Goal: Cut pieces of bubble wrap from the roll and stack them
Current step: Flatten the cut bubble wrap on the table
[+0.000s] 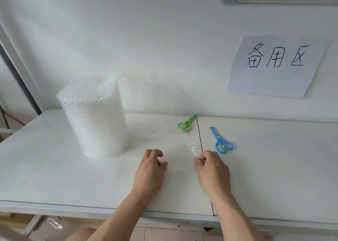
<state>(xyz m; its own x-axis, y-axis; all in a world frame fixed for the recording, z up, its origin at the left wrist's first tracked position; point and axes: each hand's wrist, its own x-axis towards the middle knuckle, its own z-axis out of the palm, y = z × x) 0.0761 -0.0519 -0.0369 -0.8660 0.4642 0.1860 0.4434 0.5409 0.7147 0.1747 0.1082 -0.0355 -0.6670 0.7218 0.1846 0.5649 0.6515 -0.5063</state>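
Observation:
A tall roll of bubble wrap (95,118) stands upright at the left of the white table (54,167). Its loose end (151,101) trails right along the wall as far as the green scissors (185,124). A cut, nearly transparent bubble wrap piece (182,154) lies flat on the table between my hands. My right hand (212,169) pinches its right edge with curled fingers. At the piece's left edge, my left hand (151,165) has its fingers curled and seems to hold that edge. Blue scissors (221,141) lie just right of my right hand.
A paper sheet with handwritten characters (276,65) is stuck on the wall at the right. A seam (200,134) runs between the two tabletop panels. The table's front edge is close to my forearms, with floor and clutter below.

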